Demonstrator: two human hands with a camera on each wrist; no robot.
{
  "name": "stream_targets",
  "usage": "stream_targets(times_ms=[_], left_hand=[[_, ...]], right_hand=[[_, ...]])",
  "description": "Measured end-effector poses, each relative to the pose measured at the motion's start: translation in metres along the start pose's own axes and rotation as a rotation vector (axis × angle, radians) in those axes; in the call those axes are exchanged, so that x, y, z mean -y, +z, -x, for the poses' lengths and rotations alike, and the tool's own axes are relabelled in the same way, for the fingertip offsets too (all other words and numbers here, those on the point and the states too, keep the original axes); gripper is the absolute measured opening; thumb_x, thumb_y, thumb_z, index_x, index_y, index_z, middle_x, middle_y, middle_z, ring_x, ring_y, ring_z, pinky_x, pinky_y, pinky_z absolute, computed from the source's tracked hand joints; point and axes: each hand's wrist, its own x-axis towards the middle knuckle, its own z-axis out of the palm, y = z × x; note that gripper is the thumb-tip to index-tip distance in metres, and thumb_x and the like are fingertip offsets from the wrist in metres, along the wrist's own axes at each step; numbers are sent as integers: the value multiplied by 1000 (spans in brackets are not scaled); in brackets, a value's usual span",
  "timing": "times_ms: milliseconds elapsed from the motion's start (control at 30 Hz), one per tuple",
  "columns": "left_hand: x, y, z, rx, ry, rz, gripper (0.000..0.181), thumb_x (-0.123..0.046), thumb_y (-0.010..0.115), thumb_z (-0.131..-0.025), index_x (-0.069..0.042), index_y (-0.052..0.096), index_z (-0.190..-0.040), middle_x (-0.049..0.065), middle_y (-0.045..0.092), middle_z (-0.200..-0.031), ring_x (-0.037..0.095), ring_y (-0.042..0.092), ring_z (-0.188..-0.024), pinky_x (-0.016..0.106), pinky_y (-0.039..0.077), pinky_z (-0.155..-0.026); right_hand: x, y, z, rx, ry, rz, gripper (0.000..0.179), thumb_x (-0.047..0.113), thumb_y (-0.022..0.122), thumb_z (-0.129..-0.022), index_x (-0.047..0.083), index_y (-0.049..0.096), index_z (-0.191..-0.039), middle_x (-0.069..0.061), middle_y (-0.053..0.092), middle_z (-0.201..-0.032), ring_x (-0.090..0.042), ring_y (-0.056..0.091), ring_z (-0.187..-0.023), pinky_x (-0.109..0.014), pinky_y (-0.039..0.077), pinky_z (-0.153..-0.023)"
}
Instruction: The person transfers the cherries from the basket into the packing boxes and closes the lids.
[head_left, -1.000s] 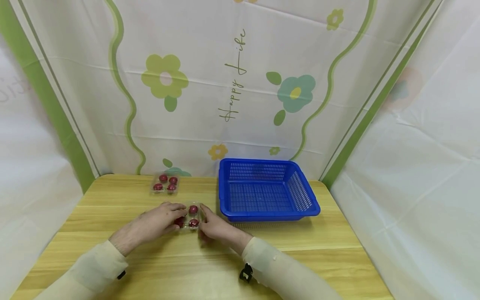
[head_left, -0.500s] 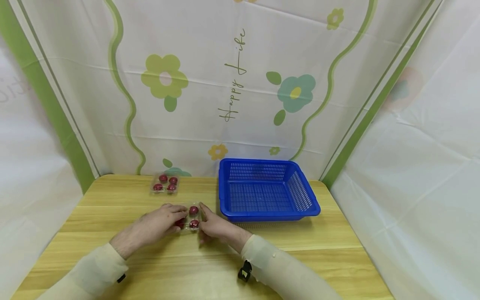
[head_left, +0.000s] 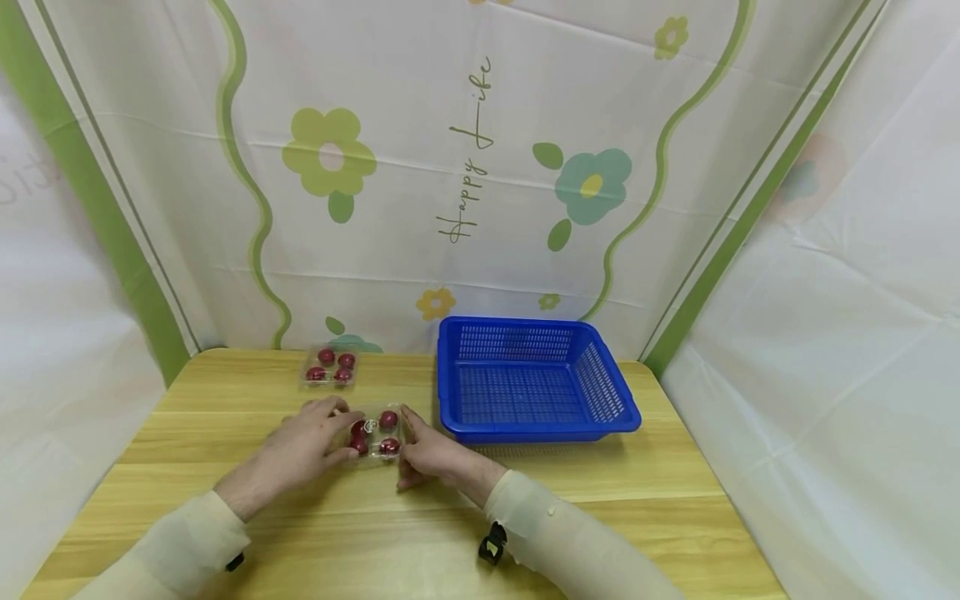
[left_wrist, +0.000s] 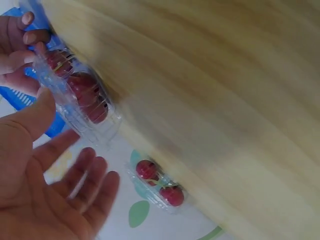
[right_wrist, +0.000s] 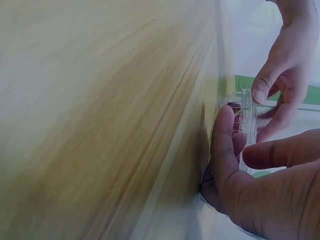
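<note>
In the head view, a clear plastic fruit box (head_left: 374,437) with several dark red round fruits lies on the wooden table. My right hand (head_left: 437,454) grips its right edge between thumb and fingers, as the right wrist view shows. My left hand (head_left: 296,450) is at the opposite side with loosely spread fingers. In the left wrist view its thumb lies right at the edge of the box (left_wrist: 82,95), while the other fingers stand apart from it. The lid looks closed over the fruits.
A second clear box (head_left: 331,367) of the same fruits sits farther back on the left. To the right stands a blue plastic basket (head_left: 525,433) with slotted walls and nothing in it. A flower-printed curtain (head_left: 405,167) hangs behind the table.
My left hand has drawn back to the left off the box's top, so the fruits it covered now show. The right hand stays at the right edge, almost unmoved.
</note>
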Motion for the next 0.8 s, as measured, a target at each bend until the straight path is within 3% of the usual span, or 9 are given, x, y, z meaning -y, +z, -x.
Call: stream_targets(times_ms=[67, 133, 267, 400, 633, 800], left_hand=[[3, -1, 2, 16, -21, 18, 62, -33, 90, -104, -7, 72, -157, 12, 75, -119, 29, 73, -105, 50, 68, -79], [6, -2, 3, 74, -44, 70, 65, -32, 85, -109, -6, 65, -165, 5, 72, -107, 20, 68, -94, 42, 64, -74], [11, -6, 4, 208, -75, 241, 73, -24, 74, -116, 1, 45, -177, 0, 74, -101, 11, 67, -88, 45, 68, -84], [14, -7, 2, 300, -127, 420, 77, -16, 65, -119, 4, 28, -183, 5, 77, -106, 15, 67, -86, 46, 67, -90], [16, -2, -1, 344, -255, 674, 79, -6, 54, -118, -4, 17, -187, 13, 74, -110, 21, 57, -86, 29, 51, -78], [19, 4, -2, 350, -292, 824, 80, 1, 46, -118, -6, 9, -188, 14, 68, -104, 23, 60, -90, 25, 53, -73]], right_hand=[[0, 0, 0, 1, -8, -6, 97, -13, 50, -109, 22, 12, -191, -4, 55, -79, -18, 60, -66, -37, 75, -70], [0, -1, 1, 4, -13, -9, 97, -14, 50, -109, 21, 12, -191, -5, 56, -80, -18, 61, -66, -37, 75, -71], [0, -1, 1, 9, -12, -17, 98, -15, 49, -108, 20, 11, -191, -6, 57, -83, -19, 62, -68, -37, 75, -72], [0, -1, 1, 12, -5, -23, 97, -14, 49, -109, 21, 9, -191, -7, 58, -83, -18, 62, -71, -35, 75, -72], [1, -1, 0, 11, -1, -19, 97, -14, 48, -110, 20, 6, -191, -7, 59, -83, -18, 62, -73, -31, 73, -70], [1, -2, -3, 7, -2, -28, 95, -13, 48, -112, 19, 5, -191, -8, 59, -85, -18, 62, -74, -29, 72, -69]])
